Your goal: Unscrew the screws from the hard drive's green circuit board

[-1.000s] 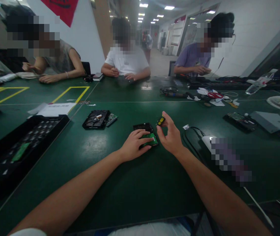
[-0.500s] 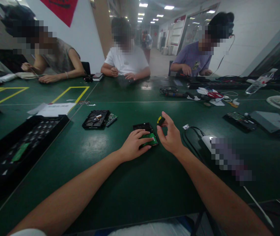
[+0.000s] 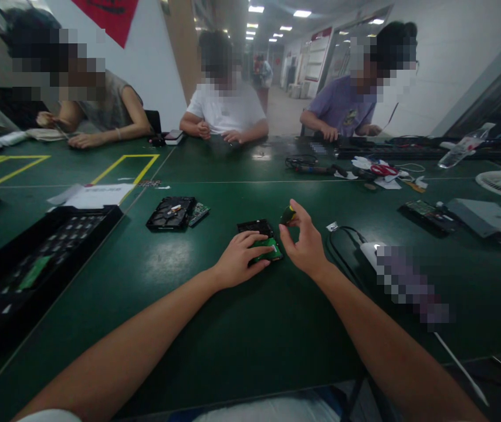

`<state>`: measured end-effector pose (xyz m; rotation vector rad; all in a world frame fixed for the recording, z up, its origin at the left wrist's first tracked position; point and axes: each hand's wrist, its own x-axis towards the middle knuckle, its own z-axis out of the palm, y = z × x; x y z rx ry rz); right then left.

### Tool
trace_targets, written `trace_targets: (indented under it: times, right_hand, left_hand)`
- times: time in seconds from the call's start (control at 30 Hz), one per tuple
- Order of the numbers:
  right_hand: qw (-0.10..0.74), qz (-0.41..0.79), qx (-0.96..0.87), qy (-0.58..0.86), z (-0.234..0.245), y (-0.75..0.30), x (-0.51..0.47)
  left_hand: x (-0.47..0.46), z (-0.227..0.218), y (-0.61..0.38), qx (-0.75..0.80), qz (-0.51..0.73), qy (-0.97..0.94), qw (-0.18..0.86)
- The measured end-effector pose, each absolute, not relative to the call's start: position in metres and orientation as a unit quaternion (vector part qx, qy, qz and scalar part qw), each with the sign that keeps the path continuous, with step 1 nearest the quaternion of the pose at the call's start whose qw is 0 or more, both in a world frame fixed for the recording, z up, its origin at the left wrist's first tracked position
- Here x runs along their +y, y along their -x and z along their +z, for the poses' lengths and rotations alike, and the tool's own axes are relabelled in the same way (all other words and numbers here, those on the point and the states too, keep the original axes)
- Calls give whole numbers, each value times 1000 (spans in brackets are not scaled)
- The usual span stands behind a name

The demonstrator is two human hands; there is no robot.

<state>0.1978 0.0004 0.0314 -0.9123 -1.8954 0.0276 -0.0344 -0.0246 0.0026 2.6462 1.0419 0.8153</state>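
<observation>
A hard drive (image 3: 257, 227) with a green circuit board (image 3: 268, 249) lies on the table in front of me. My left hand (image 3: 242, 258) grips it from the left, its fingers across the board and the thumb along the near edge. Just right of the drive, my right hand (image 3: 302, 241) pinches a screwdriver (image 3: 288, 215) by its short black-and-yellow handle. The handle stands roughly upright over the right side of the drive. I cannot make out the screwdriver's shaft and tip.
Left of the drive lie an opened hard drive (image 3: 170, 213) and a loose circuit board (image 3: 199, 214). A long black tray (image 3: 101, 225) holds small parts. At the right are a white power strip (image 3: 370, 253) with a cable and another drive (image 3: 430, 217). Several people sit opposite.
The screwdriver handle has turned in my right fingers, so its yellow patch shows differently. My left hand stays in place on the hard drive.
</observation>
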Motion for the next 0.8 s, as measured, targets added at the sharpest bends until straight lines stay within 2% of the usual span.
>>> trace_targets:
  times: [0.8]
  right_hand:
    - [490,8,-783,384,33,-199,0]
  left_hand:
    - [-25,3,35,349,273,-892,88]
